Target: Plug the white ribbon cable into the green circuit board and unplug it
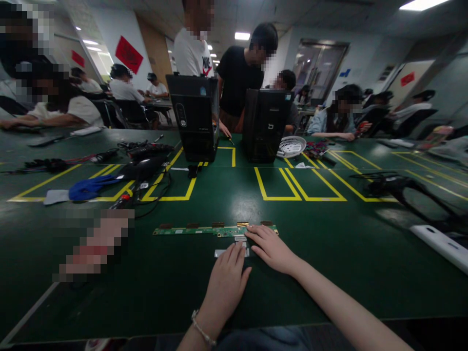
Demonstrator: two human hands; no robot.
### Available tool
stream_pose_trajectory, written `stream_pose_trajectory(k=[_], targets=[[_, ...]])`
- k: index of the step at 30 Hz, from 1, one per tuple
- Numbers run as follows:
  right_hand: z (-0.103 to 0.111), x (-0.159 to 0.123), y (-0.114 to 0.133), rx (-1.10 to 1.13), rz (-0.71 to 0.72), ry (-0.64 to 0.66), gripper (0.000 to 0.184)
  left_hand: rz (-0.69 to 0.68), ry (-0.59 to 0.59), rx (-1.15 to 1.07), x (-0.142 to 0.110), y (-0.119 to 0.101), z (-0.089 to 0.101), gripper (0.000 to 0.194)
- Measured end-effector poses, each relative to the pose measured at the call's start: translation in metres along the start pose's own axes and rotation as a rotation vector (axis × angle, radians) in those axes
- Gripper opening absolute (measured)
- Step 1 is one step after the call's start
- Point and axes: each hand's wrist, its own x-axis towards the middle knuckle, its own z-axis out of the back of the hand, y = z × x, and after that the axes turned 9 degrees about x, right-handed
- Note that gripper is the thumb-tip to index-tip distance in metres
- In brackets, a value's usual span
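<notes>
A long, narrow green circuit board lies crosswise on the green table, with a row of flat connector tabs along its far edge. My right hand rests over its right part, fingers stretched out and thumb apart. Nearer to me, my left hand lies palm down with fingers extended and thumb spread. Its fingertips cover part of a flat silvery strip. Between the fingertips of both hands, a small pale piece touches the board's near edge. What lies beneath the palms is hidden.
Two black computer towers stand at the far side, with people behind them. A blue glove and black cables lie left. A white basket sits beyond; a white box-like object is at right. Yellow tape marks the table.
</notes>
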Motion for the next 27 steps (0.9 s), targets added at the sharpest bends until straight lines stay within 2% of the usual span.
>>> stream_pose_trajectory(k=[16,27], targets=[[0.0012,-0.0016,0.0004,-0.007,-0.031,0.008,0.046,0.013,-0.033,0.001,-0.0019,0.0015,-0.0062,0.04],[-0.0023,-0.0018,-0.0023,0.002,-0.027,0.0,0.046,-0.003,0.034,-0.022,0.0012,0.0053,-0.0007,0.04]])
